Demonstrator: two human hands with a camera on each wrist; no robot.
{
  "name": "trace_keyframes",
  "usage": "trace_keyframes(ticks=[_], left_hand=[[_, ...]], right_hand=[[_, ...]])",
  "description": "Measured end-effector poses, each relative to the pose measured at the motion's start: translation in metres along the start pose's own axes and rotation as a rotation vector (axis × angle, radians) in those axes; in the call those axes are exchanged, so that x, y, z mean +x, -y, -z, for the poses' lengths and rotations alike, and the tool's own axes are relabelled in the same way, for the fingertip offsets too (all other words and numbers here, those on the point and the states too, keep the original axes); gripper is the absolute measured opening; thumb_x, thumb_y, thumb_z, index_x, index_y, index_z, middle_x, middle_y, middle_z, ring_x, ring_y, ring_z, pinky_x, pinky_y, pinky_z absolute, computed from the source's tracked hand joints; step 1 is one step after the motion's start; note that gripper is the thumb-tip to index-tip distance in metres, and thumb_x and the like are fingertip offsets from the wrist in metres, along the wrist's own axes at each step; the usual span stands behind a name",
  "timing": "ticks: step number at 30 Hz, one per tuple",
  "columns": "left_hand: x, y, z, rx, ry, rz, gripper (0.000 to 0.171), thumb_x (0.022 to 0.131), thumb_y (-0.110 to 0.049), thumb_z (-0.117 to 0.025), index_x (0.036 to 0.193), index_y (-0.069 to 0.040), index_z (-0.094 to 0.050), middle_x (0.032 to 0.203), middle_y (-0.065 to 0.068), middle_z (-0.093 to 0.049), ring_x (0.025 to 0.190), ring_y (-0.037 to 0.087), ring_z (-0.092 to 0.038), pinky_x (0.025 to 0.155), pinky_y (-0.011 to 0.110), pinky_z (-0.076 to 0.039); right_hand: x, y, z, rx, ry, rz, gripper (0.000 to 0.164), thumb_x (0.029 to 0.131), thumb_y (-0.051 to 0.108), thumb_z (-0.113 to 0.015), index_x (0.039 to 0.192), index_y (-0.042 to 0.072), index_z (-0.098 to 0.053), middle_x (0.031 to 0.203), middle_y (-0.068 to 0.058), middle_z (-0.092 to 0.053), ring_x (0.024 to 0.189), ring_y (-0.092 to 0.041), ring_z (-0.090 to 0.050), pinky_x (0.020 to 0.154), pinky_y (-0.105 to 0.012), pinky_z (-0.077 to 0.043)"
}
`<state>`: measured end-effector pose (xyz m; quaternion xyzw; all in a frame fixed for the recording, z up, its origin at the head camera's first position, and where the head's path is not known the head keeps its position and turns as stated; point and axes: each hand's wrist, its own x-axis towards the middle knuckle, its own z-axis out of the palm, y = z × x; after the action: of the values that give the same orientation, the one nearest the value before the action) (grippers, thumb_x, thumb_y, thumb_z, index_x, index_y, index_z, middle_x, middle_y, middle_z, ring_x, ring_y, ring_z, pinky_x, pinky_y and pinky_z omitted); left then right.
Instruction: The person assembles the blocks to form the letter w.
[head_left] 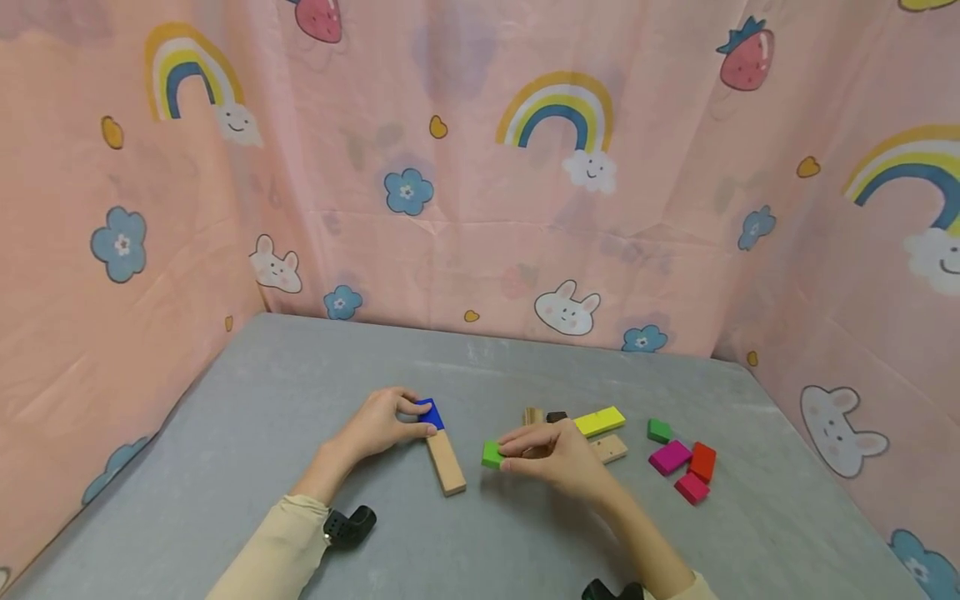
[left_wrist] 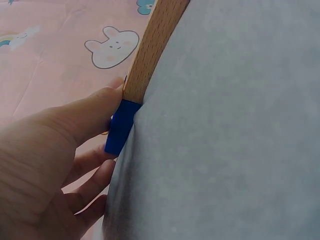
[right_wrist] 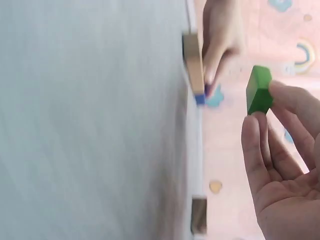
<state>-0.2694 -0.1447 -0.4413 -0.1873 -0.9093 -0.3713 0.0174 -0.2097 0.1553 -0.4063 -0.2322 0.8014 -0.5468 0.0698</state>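
Observation:
My left hand pinches a small blue block between thumb and fingers. The blue block touches the far end of a long plain wooden block that lies on the grey table. In the left wrist view, the thumb presses one side of the blue block, near where it meets the wood. To the right of the wooden block, my right hand grips a green block. The right wrist view shows this green block held up by thumb and fingertips, apart from the other blocks.
Behind the right hand lie a yellow block, a plain wooden block, a dark block and a brown block. Farther right are dark green, magenta, orange-red and pink blocks. A pink curtain surrounds the table.

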Motion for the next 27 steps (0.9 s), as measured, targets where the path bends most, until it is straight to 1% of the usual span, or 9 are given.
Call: trace_keyframes(ticks=[4,8,14,19,21,23,27], left_hand=[[-0.001,-0.002,0.001,0.000,-0.005,-0.011,0.044,0.082,-0.034,-0.082,0.116,-0.007,-0.074,0.124,0.009,-0.062,0.122,0.034,-0.052,0.101,0.051,-0.041],[0.000,-0.001,0.000,-0.002,-0.004,-0.017,0.044,0.082,-0.035,-0.082,0.115,-0.007,-0.074,0.123,0.009,-0.062,0.121,0.035,-0.052,0.101,0.052,-0.041],[0.000,-0.001,0.000,0.000,0.001,-0.026,0.046,0.082,-0.036,-0.081,0.116,-0.007,-0.074,0.124,0.009,-0.062,0.121,0.034,-0.053,0.100,0.050,-0.042],[-0.001,-0.001,0.001,-0.013,0.007,-0.026,0.046,0.082,-0.037,-0.081,0.117,-0.007,-0.073,0.124,0.009,-0.062,0.119,0.033,-0.054,0.098,0.049,-0.044],[-0.002,-0.002,0.002,-0.013,0.005,-0.025,0.046,0.082,-0.037,-0.081,0.117,-0.006,-0.073,0.124,0.009,-0.062,0.119,0.033,-0.054,0.098,0.049,-0.044],[-0.001,-0.002,0.002,-0.009,0.005,-0.025,0.047,0.082,-0.037,-0.081,0.117,-0.007,-0.073,0.124,0.009,-0.062,0.119,0.033,-0.054,0.098,0.049,-0.044],[-0.002,-0.002,0.002,0.000,0.009,-0.023,0.047,0.082,-0.037,-0.081,0.117,-0.007,-0.073,0.124,0.009,-0.062,0.119,0.033,-0.054,0.098,0.049,-0.044]], right_hand=[[-0.004,0.000,-0.012,0.065,0.063,-0.046,0.017,0.082,0.014,-0.082,0.099,0.009,-0.080,0.106,-0.007,-0.072,0.099,-0.027,-0.065,0.076,-0.028,-0.055],[-0.004,-0.006,-0.019,0.048,0.124,-0.064,0.012,0.081,0.011,-0.082,0.093,0.009,-0.080,0.101,-0.004,-0.072,0.094,-0.024,-0.067,0.077,-0.029,-0.056],[-0.004,-0.010,-0.025,-0.001,0.204,-0.045,0.011,0.078,0.007,-0.085,0.087,0.008,-0.079,0.097,-0.002,-0.072,0.085,-0.022,-0.068,0.073,-0.030,-0.057],[-0.004,-0.007,-0.030,-0.044,0.216,-0.045,0.011,0.076,0.004,-0.085,0.084,0.007,-0.077,0.094,-0.002,-0.072,0.077,-0.018,-0.067,0.067,-0.028,-0.056],[-0.004,-0.005,-0.032,-0.057,0.210,-0.057,0.011,0.077,0.002,-0.084,0.084,0.006,-0.077,0.092,-0.002,-0.072,0.076,-0.017,-0.066,0.066,-0.026,-0.055],[-0.005,0.004,-0.034,-0.068,0.204,-0.068,0.011,0.077,-0.001,-0.082,0.086,0.004,-0.076,0.091,-0.004,-0.071,0.074,-0.017,-0.064,0.064,-0.024,-0.054],[-0.005,0.005,-0.034,-0.088,0.205,-0.091,0.012,0.078,0.000,-0.082,0.087,0.005,-0.076,0.088,-0.004,-0.071,0.073,-0.017,-0.062,0.064,-0.023,-0.053]])
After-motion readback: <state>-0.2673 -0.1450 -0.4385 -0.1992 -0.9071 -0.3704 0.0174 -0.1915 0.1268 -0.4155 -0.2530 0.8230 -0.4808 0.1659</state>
